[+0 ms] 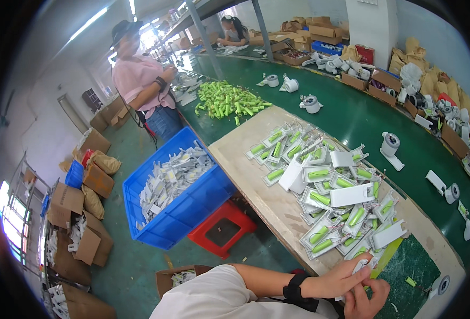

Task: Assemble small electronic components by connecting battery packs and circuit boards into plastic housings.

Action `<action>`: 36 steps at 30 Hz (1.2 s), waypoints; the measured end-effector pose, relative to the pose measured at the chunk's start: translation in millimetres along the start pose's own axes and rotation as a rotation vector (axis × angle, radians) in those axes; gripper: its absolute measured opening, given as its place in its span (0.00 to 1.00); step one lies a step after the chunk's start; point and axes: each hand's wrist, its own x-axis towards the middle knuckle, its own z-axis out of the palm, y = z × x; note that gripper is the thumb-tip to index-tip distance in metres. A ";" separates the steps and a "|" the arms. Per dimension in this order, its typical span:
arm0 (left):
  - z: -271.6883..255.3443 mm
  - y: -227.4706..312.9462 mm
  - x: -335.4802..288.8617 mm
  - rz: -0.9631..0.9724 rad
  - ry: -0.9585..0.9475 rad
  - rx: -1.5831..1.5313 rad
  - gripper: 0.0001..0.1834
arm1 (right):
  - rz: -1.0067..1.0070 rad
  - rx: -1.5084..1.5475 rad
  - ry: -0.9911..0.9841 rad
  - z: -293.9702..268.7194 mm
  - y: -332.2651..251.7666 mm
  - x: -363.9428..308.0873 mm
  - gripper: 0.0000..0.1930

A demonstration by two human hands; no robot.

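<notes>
At the lower right, my left hand point(337, 278), with a black band at its wrist, is closed around a small white plastic part point(360, 265). Pressed close below it, my right hand point(369, 301) has its fingers bent together; what they grip is hidden. Beyond my hands lies a heap of white plastic housings point(320, 198), many with a green battery cell and thin wires inside. Flat white covers point(352, 195) rest on top of the heap. A loose green battery cell point(410, 282) lies on the green surface right of my hands.
A blue crate point(179, 227) full of white parts sits on a red stool point(225, 228). Further along are piled green cells point(227, 100). Round grey-white units point(310, 104) stand along the green bench. A person in pink point(147, 80) stands far left; another person point(235, 32) sits behind.
</notes>
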 end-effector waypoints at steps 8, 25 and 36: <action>2.1 3.0 0.7 -0.102 -0.001 -0.120 0.23 | -0.119 -0.020 -0.033 -0.1 3.0 0.3 0.08; 6.7 2.3 2.3 -0.146 0.094 -0.102 0.23 | -0.182 -0.201 -0.123 -3.9 -10.2 7.6 0.07; 6.7 16.8 20.6 -0.131 0.171 0.045 0.25 | -0.134 -0.171 -0.081 3.1 11.9 15.1 0.04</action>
